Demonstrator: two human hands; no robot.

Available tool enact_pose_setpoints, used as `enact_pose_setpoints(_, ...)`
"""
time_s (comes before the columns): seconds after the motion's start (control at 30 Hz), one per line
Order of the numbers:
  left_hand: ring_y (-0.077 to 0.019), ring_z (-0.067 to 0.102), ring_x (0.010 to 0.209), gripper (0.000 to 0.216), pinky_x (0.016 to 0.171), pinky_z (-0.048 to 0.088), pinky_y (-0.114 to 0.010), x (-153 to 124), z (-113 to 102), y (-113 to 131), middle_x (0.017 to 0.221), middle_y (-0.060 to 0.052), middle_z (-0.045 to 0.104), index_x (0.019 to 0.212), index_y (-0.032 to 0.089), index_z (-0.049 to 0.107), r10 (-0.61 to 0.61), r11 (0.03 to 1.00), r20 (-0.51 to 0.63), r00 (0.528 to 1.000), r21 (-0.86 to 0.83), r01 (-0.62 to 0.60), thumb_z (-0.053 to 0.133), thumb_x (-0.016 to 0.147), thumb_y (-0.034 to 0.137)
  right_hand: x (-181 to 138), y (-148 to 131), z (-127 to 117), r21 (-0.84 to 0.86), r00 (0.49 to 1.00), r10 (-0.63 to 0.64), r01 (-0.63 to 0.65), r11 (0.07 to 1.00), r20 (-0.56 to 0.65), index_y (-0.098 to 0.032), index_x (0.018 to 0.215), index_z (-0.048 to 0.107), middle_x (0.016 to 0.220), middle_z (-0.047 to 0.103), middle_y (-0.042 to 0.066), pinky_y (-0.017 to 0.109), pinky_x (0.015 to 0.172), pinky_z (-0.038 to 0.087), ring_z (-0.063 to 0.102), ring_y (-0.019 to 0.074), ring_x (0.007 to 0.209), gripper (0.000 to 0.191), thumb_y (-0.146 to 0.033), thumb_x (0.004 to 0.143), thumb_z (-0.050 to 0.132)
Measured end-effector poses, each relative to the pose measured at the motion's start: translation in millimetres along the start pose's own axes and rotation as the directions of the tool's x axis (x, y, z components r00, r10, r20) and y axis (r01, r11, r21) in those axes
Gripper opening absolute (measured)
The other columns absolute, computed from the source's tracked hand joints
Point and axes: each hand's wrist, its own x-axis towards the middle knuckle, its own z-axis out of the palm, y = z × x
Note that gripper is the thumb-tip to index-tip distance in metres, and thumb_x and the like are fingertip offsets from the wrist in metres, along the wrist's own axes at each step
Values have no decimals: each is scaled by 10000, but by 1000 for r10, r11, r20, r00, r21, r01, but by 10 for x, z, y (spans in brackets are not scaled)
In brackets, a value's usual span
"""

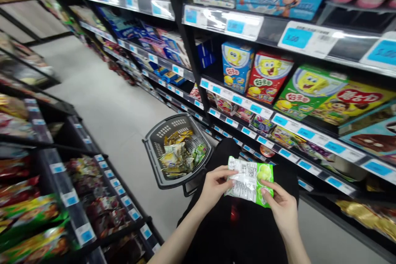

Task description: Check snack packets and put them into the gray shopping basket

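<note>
Green-and-white packet point(247, 179) held at both ends.
Left hand point(215, 185) pinches white end, right hand point(283, 204) pinches green end; basket point(159, 141) holding snack packs point(175, 157) sits on floor point(123, 128) near shelves point(269, 29).

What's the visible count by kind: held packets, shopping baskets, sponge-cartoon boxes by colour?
Held packet: 1
Shopping basket: 1
Blue sponge box: 1
Red sponge box: 1
Green sponge box: 1
Total: 5

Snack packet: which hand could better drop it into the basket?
Probably the left hand: it holds the snack packet by the end nearer the shopping basket; the right hand is farther away.
</note>
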Motion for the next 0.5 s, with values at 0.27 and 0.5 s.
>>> enact_pose_setpoints(0.27, -207, 639, 881, 175, 820, 499, -332, -473, -573, -441, 953, -76, 695, 900, 228, 763, 156, 811, -186, 970, 584, -19, 625, 793, 216, 21, 666, 830, -140, 974, -95, 126, 982, 204, -196, 814, 698, 863, 688, 81, 372, 780, 484, 631, 245, 850, 240, -405, 821, 579)
enact_pose_setpoints(0.5, -208, 607, 878, 149, 831, 472, -345, -736, -660, -740, 922, -72, 633, 854, 210, 759, 59, 805, -218, 974, 587, 83, 614, 824, 228, 35, 971, 920, -188, 933, -98, 172, 967, 345, -209, 710, 628, 801, 592, 41, 340, 771, 425, 569, 225, 822, 213, -383, 815, 564)
